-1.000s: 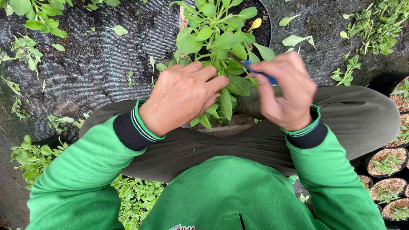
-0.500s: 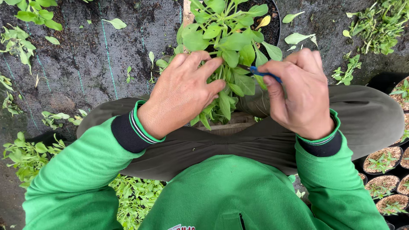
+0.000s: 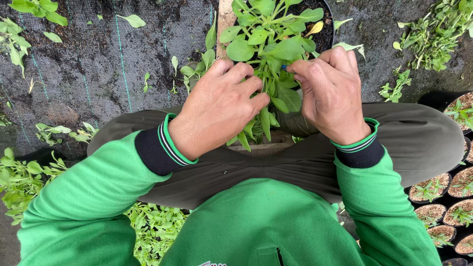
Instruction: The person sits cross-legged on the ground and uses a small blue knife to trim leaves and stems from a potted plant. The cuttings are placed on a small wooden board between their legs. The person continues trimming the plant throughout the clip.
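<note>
Looking down, I see my left hand (image 3: 217, 106) curled into the leafy plant (image 3: 268, 54), its fingers (image 3: 246, 83) closed around a bunch of stems and leaves on the plant's left side. My right hand (image 3: 330, 93) sits just beside it on the right, fingers bent and pinched together over a small blue tool (image 3: 284, 67); only a sliver of blue shows at the fingertips, so I cannot tell what kind of tool it is. The plant grows in a black pot (image 3: 322, 34) of dark soil, directly in front of my knees, on black ground cloth (image 3: 98, 64). Loose cut leaves (image 3: 133, 19) lie scattered on the cloth. Small seedling pots (image 3: 433, 189) stand at my right.
</note>
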Tool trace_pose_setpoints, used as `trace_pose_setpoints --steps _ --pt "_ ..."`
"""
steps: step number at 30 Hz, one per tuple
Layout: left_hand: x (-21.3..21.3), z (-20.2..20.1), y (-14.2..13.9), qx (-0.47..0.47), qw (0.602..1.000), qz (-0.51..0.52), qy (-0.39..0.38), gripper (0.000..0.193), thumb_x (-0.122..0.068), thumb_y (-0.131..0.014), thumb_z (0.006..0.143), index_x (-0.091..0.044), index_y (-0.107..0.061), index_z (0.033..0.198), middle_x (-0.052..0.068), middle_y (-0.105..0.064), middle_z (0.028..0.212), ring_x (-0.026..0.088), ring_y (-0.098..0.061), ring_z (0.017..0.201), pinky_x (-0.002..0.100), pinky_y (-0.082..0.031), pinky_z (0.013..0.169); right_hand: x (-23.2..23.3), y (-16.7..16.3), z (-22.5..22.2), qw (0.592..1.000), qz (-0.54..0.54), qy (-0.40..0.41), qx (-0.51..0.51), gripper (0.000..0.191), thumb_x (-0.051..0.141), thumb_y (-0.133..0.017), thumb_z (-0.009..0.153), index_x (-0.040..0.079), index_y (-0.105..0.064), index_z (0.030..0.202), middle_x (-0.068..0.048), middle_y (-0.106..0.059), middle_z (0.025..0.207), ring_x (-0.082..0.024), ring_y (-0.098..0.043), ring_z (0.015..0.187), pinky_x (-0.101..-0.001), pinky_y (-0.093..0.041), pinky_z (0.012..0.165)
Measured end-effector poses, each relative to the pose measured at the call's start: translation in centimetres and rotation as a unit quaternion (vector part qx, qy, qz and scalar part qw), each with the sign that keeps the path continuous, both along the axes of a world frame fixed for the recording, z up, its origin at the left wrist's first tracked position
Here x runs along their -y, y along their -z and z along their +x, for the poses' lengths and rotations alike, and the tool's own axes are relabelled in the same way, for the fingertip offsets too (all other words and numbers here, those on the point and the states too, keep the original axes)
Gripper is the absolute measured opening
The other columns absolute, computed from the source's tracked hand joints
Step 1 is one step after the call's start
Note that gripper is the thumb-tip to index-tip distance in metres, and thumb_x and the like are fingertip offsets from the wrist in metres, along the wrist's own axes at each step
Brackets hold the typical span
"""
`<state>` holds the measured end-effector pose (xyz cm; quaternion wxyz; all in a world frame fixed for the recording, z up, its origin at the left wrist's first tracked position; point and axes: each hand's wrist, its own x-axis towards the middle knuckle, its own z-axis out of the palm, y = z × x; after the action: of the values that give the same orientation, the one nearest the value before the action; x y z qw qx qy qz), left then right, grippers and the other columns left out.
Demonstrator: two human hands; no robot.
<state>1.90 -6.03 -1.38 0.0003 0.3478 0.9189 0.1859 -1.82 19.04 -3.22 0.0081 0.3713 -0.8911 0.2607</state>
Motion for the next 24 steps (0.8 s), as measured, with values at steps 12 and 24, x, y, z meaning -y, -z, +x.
trace_pose_setpoints --steps 12,24 --pt "0.2 -0.1 -0.7 0.011 1.0 0.016 0.009 0.009 -0.024 -0.07 0.09 -0.016 -0.072 0.092 -0.001 -0.067 0.1 0.021 -0.059 0.109 0.038 -0.044 0.093 0.2 -0.2 0.1 1.0 0.003 0.001 -0.006 0.025 -0.008 -0.073 0.095 0.006 -0.066 0.114 -0.004 -0.061 0.088 -0.025 -0.053 0.089 -0.0374 -0.037 0.081" --pt "-0.8 -0.1 -5.9 0.243 0.854 0.375 0.267 0.039 -0.044 -0.077 0.08 -0.012 -0.07 0.102 0.003 -0.07 0.115 0.025 -0.064 0.11 0.041 -0.05 0.089 -3.0 -2.4 1.4 0.996 -0.075 0.043 0.008 0.024 -0.005 -0.079 0.097 0.006 -0.07 0.116 -0.005 -0.063 0.086 -0.024 -0.057 0.081 -0.0356 -0.038 0.075"
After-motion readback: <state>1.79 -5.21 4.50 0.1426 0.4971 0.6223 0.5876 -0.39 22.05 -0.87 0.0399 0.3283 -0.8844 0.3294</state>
